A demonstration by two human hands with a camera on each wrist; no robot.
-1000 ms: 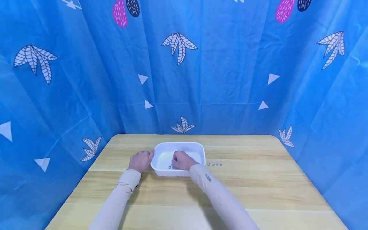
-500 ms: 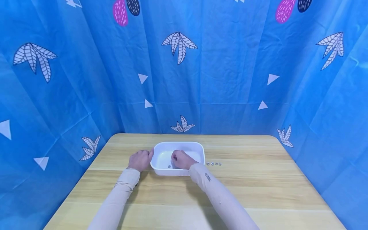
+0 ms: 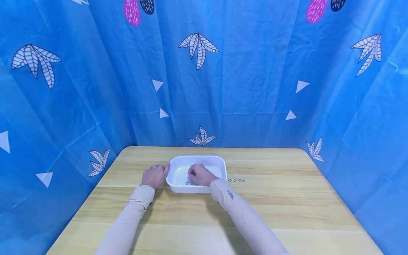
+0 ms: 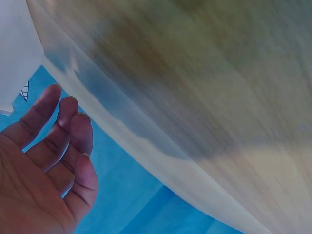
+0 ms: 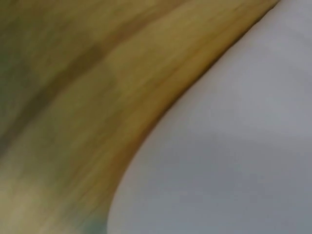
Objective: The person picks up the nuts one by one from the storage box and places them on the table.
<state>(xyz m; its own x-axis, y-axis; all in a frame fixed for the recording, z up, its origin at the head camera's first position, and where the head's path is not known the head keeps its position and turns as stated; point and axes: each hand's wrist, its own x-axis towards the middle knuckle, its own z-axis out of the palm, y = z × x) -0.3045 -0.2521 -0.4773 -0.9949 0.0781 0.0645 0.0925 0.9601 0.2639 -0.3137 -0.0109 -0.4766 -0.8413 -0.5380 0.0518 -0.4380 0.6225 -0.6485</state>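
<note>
Nearest, the left sleeve and right sleeve reach forward across the pale wood-grain worktop. The right forearm passes over the near right part of the rim of a white oblong tub, probably so that the fingers can work down inside it.

The left hand is at the tub's left end, its thumb side against the rim, likely to keep the light tub from sliding. In the left wrist view its four fingers curve loosely, slightly apart, with nothing between them.

The right hand is inside the tub, its fingers bent in together towards the thumb. I cannot tell whether they pinch anything, and the right wrist view does not show them. Just beside them, on the tub's floor, lies a small metal piece, perhaps a nut; the walls would stop it rolling off.

To the right of the tub, four similar pieces lie in a row on the worktop, close together yet seemingly spaced so each can be picked singly.

Beyond the worktop hangs a blue curtain printed with leaves and triangles, presumably screening the space.
</note>
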